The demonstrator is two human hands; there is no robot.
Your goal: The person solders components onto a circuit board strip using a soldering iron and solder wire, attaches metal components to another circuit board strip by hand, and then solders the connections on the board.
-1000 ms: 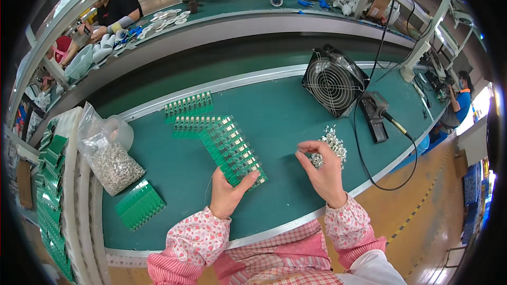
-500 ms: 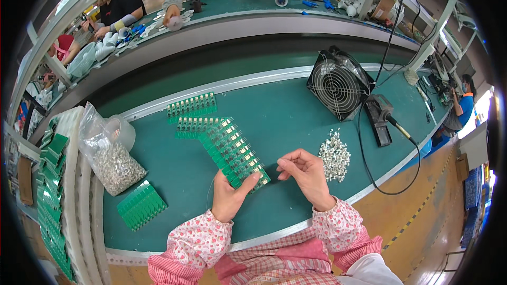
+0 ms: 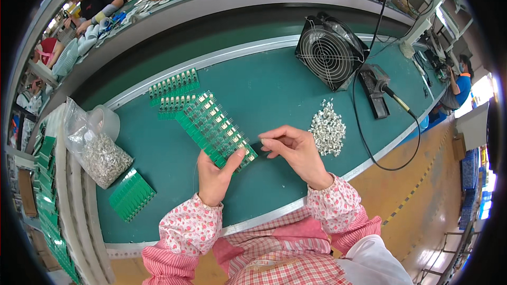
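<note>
My left hand (image 3: pixel 215 178) grips the near end of a green circuit board panel (image 3: pixel 203 136), thumb on top. Rows of small white-and-metal parts stand along the panel, which is held tilted over the bench. Just right of its near corner, my right hand (image 3: pixel 297 154) is closed in a pinch, thumb against fingertips; whatever it may hold is too small to make out. A heap of small silvery-white parts (image 3: pixel 327 129) lies to the right of that hand. Beyond the held panel rest two more populated panels, a farther one (image 3: pixel 174 84) and a nearer one (image 3: pixel 171 106) partly covered by it.
Bare green boards (image 3: pixel 132 195) lie at left, below a clear bag of small parts (image 3: pixel 103 161) and a tape roll (image 3: pixel 107 121). A black fan (image 3: pixel 330 55) and a soldering iron (image 3: pixel 395 96) in its holder (image 3: pixel 374 95) stand at right. Stacked boards (image 3: pixel 47 200) line the left edge.
The whole view has shifted, so the bench appears farther up and left. My right fingers have curled more and come slightly closer to the panel; the left hand keeps its grip.
</note>
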